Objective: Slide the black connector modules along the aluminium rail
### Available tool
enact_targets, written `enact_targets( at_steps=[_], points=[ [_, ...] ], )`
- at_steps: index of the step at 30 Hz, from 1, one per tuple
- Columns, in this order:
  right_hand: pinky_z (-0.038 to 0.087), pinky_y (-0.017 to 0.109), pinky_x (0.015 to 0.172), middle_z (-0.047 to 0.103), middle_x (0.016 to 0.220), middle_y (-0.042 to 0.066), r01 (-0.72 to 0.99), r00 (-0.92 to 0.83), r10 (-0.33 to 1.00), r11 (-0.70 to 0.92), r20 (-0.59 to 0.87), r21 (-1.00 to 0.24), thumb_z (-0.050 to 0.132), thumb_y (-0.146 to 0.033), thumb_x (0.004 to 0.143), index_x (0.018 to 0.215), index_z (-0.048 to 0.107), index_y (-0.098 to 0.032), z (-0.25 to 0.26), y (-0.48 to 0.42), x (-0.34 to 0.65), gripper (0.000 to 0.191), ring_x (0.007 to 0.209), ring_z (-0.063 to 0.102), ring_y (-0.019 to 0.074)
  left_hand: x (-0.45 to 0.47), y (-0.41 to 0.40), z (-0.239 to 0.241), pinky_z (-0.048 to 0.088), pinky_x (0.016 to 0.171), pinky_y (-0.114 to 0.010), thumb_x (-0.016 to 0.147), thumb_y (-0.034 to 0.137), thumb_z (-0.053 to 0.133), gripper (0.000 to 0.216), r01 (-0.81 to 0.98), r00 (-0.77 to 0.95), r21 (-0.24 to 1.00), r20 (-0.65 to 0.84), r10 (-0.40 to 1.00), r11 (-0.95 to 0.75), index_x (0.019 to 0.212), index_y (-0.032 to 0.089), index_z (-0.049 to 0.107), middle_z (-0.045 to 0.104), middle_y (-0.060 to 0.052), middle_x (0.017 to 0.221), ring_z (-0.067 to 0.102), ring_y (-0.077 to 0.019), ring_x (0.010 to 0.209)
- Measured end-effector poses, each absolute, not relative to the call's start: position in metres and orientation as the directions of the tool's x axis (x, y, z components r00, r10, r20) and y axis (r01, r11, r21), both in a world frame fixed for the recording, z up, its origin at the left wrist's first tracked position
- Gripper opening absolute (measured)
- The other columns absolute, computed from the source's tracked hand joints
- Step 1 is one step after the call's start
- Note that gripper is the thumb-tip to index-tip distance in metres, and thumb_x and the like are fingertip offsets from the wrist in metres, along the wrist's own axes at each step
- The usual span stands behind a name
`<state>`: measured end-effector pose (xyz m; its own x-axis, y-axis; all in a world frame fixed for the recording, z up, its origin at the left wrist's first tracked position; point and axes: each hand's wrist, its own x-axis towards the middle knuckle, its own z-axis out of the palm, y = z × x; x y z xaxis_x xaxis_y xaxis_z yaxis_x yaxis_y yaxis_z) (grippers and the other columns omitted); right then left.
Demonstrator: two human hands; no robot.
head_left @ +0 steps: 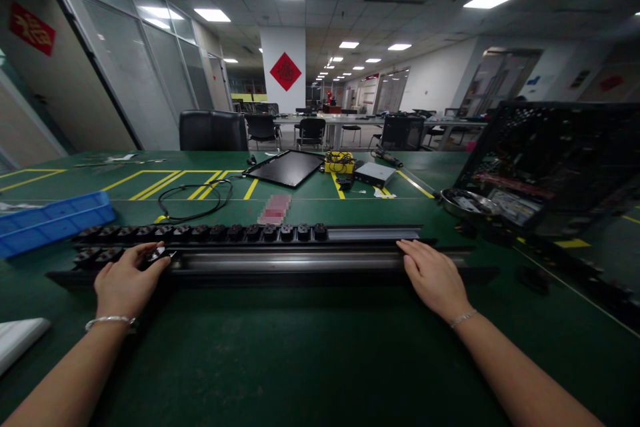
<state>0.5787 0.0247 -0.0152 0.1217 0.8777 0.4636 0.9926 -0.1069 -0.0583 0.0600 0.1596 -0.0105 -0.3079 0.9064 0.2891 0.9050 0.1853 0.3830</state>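
Two long black metal channels lie side by side across the green table. The far channel (375, 233) carries a row of black socket modules (237, 232) from its left end to past the middle. In the near channel (290, 261), a few such modules (107, 255) sit at the left end, and its bare metal inside shows further right. My left hand (127, 280) is closed, thumb and fingers around a socket module (159, 254) in the near channel, partly hidden by the fingers. My right hand (434, 277) rests with fingers stretched out over the channels' right part.
A blue plastic bin (55, 221) stands at the left. Behind the channels lie a looped black cable (195, 203), a flat black panel (287, 168), a yellow box (340, 161) and a grey box (374, 174). At right are a metal bowl (453, 203) and an open computer case (560, 160).
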Motion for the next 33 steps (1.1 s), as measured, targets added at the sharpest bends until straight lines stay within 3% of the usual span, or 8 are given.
enact_targets(
  at_steps=[6, 20, 29, 33],
  points=[
    [0.042, 0.044, 0.095, 0.06, 0.123, 0.007, 0.992, 0.129, 0.877, -0.11, 0.462, -0.068, 0.03, -0.03, 0.091, 0.12, 0.06, -0.019, -0.0129, 0.0243, 0.5769, 0.043, 0.119, 0.05, 0.024, 0.0623, 0.1574, -0.0077, 0.027, 0.103, -0.043, 0.078, 0.051, 0.039, 0.054, 0.91, -0.295, 0.372, 0.265, 0.918, 0.185, 0.118, 0.017, 0.053, 0.062, -0.014, 0.12, 0.049, -0.0279, 0.121],
    [0.04, 0.043, 0.096, 0.061, 0.122, 0.007, 0.993, 0.12, 0.87, -0.103, 0.478, -0.061, 0.032, -0.03, 0.09, 0.119, 0.061, -0.02, -0.0151, 0.025, 0.5781, 0.042, 0.118, 0.051, 0.0234, 0.0597, 0.1591, -0.0107, 0.023, 0.104, -0.045, 0.08, 0.053, 0.037, 0.055, 0.93, -0.254, 0.328, 0.25, 0.934, 0.165, 0.123, 0.022, 0.053, 0.064, -0.01, 0.117, 0.052, -0.0267, 0.117],
    [0.041, 0.044, 0.095, 0.061, 0.123, 0.006, 0.993, 0.12, 0.873, -0.104, 0.472, -0.061, 0.03, -0.031, 0.091, 0.119, 0.06, -0.02, -0.015, 0.0248, 0.5784, 0.043, 0.118, 0.051, 0.0236, 0.0613, 0.1579, -0.0085, 0.03, 0.099, -0.044, 0.08, 0.052, 0.037, 0.054, 0.954, -0.23, 0.254, 0.274, 0.934, 0.161, 0.122, 0.024, 0.055, 0.069, -0.008, 0.107, 0.058, -0.0291, 0.104],
    [0.041, 0.044, 0.095, 0.061, 0.122, 0.006, 0.993, 0.116, 0.87, -0.097, 0.479, -0.065, 0.031, -0.031, 0.09, 0.119, 0.061, -0.021, -0.0157, 0.0253, 0.5793, 0.042, 0.118, 0.051, 0.0235, 0.0611, 0.157, -0.0097, 0.037, 0.092, -0.043, 0.081, 0.055, 0.033, 0.058, 0.964, -0.22, 0.207, 0.282, 0.934, 0.165, 0.124, 0.022, 0.054, 0.068, -0.012, 0.102, 0.058, -0.0312, 0.101]
  ],
)
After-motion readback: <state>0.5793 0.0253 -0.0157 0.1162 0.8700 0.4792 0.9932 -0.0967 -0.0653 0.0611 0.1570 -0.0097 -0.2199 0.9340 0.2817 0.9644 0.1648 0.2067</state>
